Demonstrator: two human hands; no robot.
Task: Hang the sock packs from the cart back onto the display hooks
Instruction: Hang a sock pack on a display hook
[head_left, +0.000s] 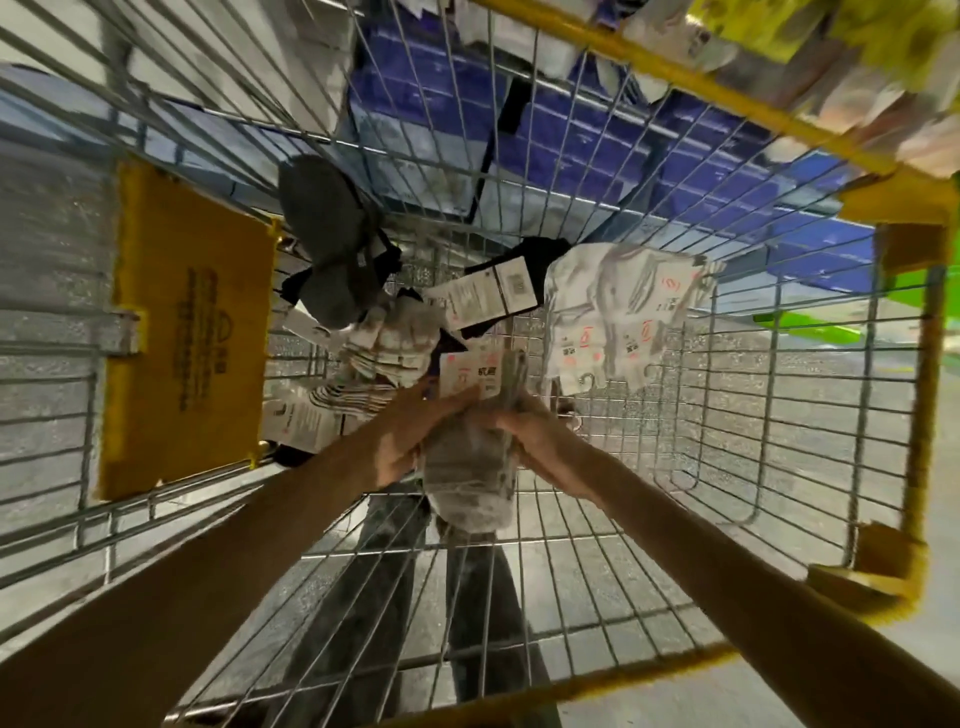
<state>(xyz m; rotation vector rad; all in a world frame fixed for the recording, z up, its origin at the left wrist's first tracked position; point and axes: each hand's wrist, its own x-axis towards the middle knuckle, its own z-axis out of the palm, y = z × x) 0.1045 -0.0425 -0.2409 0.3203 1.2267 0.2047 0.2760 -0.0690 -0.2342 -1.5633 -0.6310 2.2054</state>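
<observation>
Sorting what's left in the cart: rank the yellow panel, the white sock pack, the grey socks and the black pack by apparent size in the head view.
1. yellow panel
2. white sock pack
3. grey socks
4. black pack
White and grey look close, so that order is unsure.

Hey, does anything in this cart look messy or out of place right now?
Nothing looks damaged. The sock packs lie loose and jumbled on the cart floor, overlapping at odd angles, with a dark grey pair draped over the pile. Both the left hand and right hand hold one grey pack.
</observation>
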